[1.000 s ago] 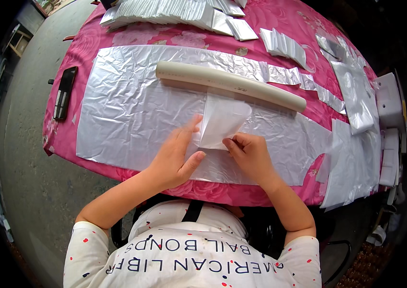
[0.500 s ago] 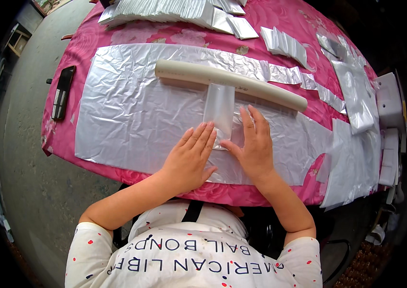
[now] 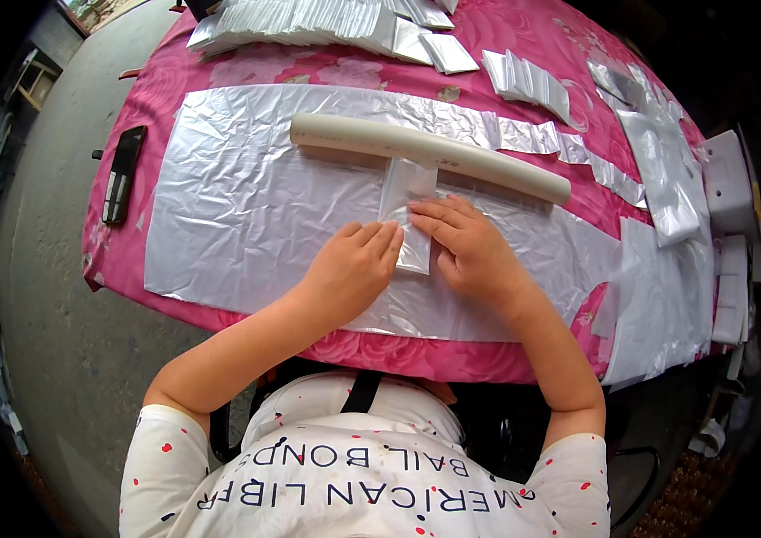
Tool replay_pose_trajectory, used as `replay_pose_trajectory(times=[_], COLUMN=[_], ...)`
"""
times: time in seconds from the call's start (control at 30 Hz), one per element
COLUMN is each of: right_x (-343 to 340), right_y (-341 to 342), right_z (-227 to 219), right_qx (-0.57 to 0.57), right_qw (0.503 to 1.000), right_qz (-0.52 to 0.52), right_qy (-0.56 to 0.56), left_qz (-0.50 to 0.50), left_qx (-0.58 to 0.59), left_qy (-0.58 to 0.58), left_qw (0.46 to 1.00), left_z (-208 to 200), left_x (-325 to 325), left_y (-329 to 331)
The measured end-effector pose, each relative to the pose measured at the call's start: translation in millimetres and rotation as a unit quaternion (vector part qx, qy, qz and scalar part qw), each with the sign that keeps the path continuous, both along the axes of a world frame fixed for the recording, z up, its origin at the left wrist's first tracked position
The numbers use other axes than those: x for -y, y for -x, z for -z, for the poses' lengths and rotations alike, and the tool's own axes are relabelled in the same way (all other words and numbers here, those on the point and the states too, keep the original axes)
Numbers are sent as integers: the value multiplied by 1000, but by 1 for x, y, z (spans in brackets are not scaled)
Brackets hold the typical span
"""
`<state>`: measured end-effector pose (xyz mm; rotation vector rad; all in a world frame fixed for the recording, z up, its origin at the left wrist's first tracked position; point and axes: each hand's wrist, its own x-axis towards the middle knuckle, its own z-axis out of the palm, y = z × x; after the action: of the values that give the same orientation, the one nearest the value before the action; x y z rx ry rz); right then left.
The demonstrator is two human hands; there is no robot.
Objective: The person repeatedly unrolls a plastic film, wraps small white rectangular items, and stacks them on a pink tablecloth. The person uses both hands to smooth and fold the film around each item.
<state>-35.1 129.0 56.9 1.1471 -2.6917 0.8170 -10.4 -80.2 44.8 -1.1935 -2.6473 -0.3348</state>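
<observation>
A narrow piece of folded clear plastic film (image 3: 415, 253) lies between my hands on a large silvery plastic sheet (image 3: 237, 206). Its far end reaches a long, pale, slightly bent-looking tube (image 3: 434, 152), which lies across the sheet. My left hand (image 3: 352, 269) is at the film's left edge, fingers curled and drawn together on it; the fingertips are partly hidden. From the right, my right hand (image 3: 470, 247) rests on the film with its fingers stretched and lying flat across it, the thumb bent beneath.
Stacks of folded silvery plastic packets (image 3: 308, 25) line the table's far side, with a smaller fanned pile (image 3: 526, 82) to their right. A dark phone (image 3: 123, 175) lies at the left edge. Loose clear plastic sheets (image 3: 658, 305) and white boxes (image 3: 728, 184) are on the right.
My right hand has come down and inward onto the film, its fingers now flat across it. My left fingers have gone from straight to curled at the film's left edge.
</observation>
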Motion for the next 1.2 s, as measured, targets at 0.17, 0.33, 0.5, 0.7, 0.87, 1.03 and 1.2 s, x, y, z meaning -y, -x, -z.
replay_pose_trajectory(times=[0.17, 0.33, 0.5, 0.7, 0.87, 1.03, 1.2], right_x=[1, 7, 4, 13, 16, 17, 17], right_y=[-13, -46, -50, -36, -5, 8, 15], right_z=[9, 13, 10, -14, -18, -16, -20], right_qx=[-62, -62, 13, 387, 500, 543, 564], right_qw=[997, 995, 996, 887, 830, 807, 796], right_qz=[-24, -60, -23, 196, 233, 220, 218], right_qy=[28, 58, 88, 158, 78, 66, 22], left_qz=[77, 100, 41, -124, -206, -228, -214], left_qx=[56, 50, 128, 260, 332, 354, 208], left_qy=[-80, -120, -167, -227, -264, -300, -209], left_qw=[992, 986, 977, 930, 882, 856, 931], left_z=[-8, -2, -3, -1, -9, -9, -19], left_x=[11, 27, 23, 16, 8, 6, 7], left_y=[-11, -37, -38, -28, -13, -5, -5])
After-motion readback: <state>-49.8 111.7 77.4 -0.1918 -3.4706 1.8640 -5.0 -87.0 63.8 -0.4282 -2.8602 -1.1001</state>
